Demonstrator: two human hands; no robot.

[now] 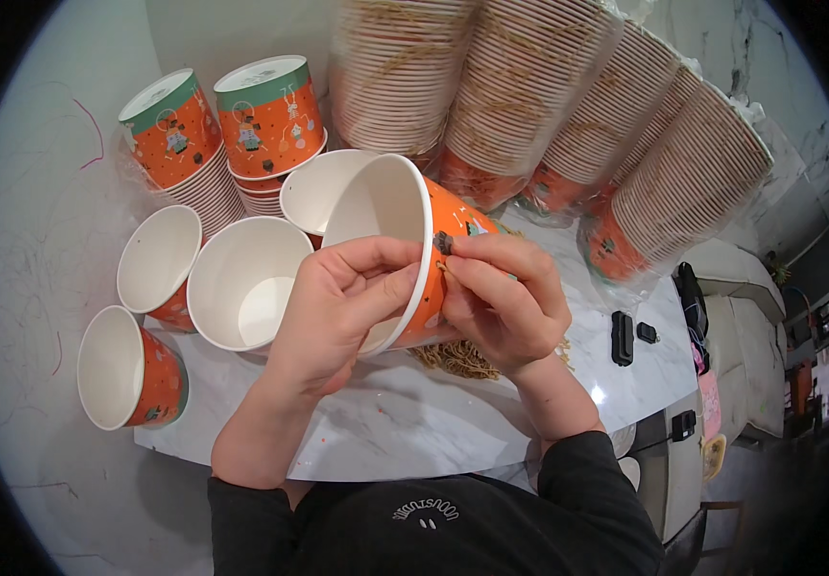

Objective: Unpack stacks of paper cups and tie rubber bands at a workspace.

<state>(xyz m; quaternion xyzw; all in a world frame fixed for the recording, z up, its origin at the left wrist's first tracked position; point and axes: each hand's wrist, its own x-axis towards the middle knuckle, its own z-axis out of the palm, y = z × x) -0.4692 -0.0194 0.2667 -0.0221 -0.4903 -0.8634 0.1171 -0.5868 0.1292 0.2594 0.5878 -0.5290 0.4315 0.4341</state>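
Note:
An orange paper bucket [419, 317] with a white inside is tilted in front of me, its mouth toward the left. My left hand [347, 298] is closed on its rim, with fingertips just inside the wall. At the outer side of the same wall, my right hand [505, 293] pinches a small tan bit that looks like a cord end. Most of that piece is hidden by the fingers. A heap of tan twisted cords [457, 359] lies on the table under the bucket and right hand.
Several loose buckets [241, 274] stand or lean at the left, near upside-down bucket stacks [265, 110]. Tall plastic-wrapped bucket stacks [529, 91] line the back. Two small black objects, one a long case [622, 338], lie right on the marble-patterned table [385, 432].

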